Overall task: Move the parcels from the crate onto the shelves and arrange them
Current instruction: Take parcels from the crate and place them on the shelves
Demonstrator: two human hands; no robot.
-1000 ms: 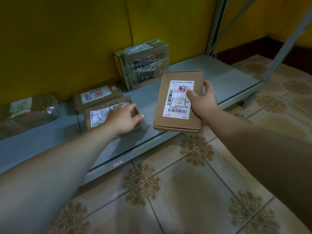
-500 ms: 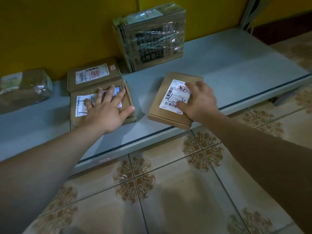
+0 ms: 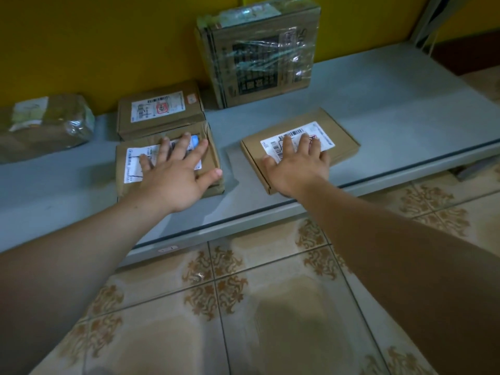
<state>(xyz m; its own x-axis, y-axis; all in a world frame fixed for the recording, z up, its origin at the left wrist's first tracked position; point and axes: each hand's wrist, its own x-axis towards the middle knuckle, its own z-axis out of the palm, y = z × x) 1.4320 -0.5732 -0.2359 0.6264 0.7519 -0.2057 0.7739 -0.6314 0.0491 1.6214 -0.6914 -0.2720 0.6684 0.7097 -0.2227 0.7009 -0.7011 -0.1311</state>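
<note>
Beige floor tiles [image 3: 270,320] with brown ornament are recorded across the bottom of the frame, crossed by two bare forearms reaching up from the lower corners. Above the tiles, the front edge of a grey shelf [image 3: 405,125] is noted, running from the left edge of the frame to the right. Left of centre, the left hand [image 3: 176,174] is laid palm down on a brown cardboard parcel [image 3: 132,166], with the fingers straight and spread over its white label; nothing is grasped. Just right of centre, the right hand [image 3: 297,166] is laid flat in the same way on a thin flat parcel [image 3: 341,142], with the fingers extended over its barcode label and nothing gripped. Both parcels are found lying on the shelf near its front edge, apart from each other. Directly behind the left one, a second labelled box [image 3: 159,109] is seen, close against it. A film-wrapped bundle [image 3: 46,125] is noted at the far left, and a larger film-wrapped carton [image 3: 259,58] is seen upright at upper centre, close to the yellow wall [image 3: 108,44]. A grey upright [image 3: 424,20] is visible at the upper right corner.
</note>
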